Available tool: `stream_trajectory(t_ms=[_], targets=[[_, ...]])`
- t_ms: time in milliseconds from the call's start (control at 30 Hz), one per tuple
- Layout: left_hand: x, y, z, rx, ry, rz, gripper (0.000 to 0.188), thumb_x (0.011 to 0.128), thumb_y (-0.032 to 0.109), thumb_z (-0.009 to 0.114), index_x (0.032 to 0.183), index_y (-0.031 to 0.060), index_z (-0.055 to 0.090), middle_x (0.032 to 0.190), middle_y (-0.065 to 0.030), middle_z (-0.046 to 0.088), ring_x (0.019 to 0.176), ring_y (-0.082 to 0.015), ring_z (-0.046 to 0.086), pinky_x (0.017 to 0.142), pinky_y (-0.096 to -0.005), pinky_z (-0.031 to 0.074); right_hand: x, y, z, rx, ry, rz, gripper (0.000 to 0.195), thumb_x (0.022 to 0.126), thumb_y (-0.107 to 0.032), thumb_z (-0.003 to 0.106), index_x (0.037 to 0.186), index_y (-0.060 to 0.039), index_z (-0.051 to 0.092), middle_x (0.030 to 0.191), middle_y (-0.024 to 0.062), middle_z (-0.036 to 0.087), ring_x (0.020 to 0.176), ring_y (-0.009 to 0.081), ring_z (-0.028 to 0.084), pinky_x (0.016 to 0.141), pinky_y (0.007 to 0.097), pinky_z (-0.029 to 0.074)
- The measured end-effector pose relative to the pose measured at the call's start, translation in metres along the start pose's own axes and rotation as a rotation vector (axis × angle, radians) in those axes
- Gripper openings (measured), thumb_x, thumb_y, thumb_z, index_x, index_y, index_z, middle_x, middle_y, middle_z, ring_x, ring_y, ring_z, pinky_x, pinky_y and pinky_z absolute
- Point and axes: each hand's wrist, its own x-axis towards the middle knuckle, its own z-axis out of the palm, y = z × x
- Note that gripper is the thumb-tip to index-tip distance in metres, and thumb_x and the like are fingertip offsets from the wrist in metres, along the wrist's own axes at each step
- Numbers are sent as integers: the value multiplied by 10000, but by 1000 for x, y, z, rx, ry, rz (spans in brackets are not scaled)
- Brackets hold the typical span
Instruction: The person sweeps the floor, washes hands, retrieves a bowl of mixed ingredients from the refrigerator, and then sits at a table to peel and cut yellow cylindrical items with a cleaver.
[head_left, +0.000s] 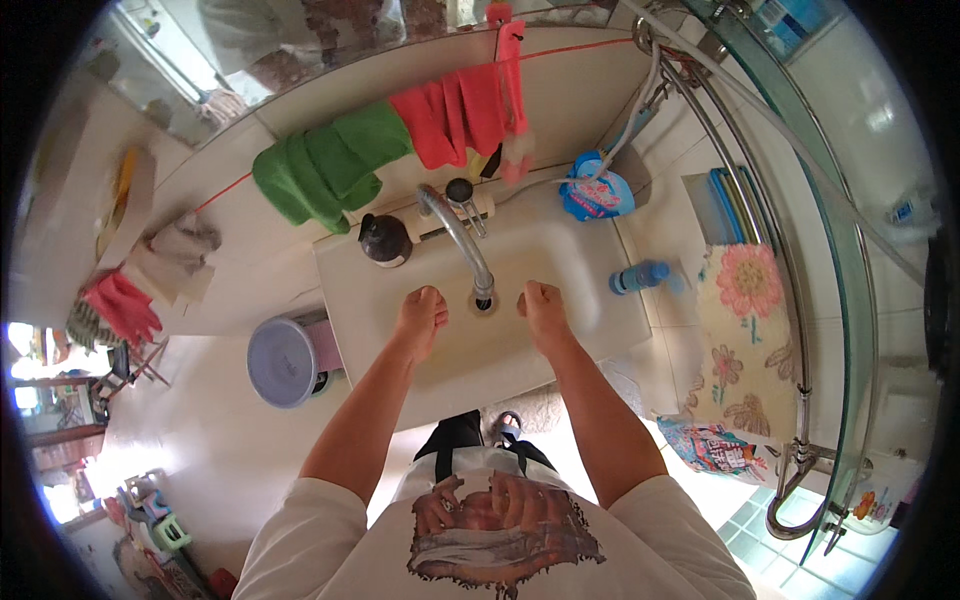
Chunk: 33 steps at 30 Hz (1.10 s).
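My left hand (421, 319) is curled into a fist above the left part of a white washbasin (472, 364). Level with it, over the basin's right part, my right hand (544, 313) makes a fist too. I see nothing held in either one. Between them a curved chrome faucet (456, 229) reaches down over the drain (482, 304). The faucet's lever handle (472, 214) sits just right of the spout's base. A dark round bottle (385, 240) stands on the basin's back left corner.
Green cloth (330, 161) and red cloth (454, 116) hang from a red cord behind the basin. At right are a blue detergent pouch (598, 191), a blue bottle (637, 277) and a flowered towel (742, 337) on a metal rail. A grey-lilac bucket (281, 364) stands left.
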Motion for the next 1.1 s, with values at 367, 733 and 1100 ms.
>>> stream_trajectory(t_ms=[367, 733, 1100], targets=[[-68, 15, 46, 919, 394, 279, 442, 1073, 384, 455, 995, 10, 677, 981, -261, 686, 939, -486, 642, 806, -560, 506, -51, -47, -15, 96, -111, -102, 370, 1044, -332, 506, 737, -160, 392, 607, -44, 315, 456, 81, 290, 421, 299, 258], [-242, 144, 105, 761, 50, 847, 272, 1056, 296, 549, 1149, 43, 578, 1091, -190, 666, 919, -344, 614, 803, -445, 494, -189, -213, 40, 520, -680, -226, 362, 1055, -380, 562, 787, -165, 447, 678, -42, 384, 577, 95, 392, 502, 255, 326], [-297, 98, -119, 1448, 84, 668, 605, 900, 418, 700, 1457, 240, 545, 1604, -198, 363, 1403, -357, 471, 1148, -496, 377, -178, -104, 80, -391, -483, -58, 299, 927, -284, 629, 918, -7, 743, 916, 146, 754, 886, 264, 744, 757, 398, 586]])
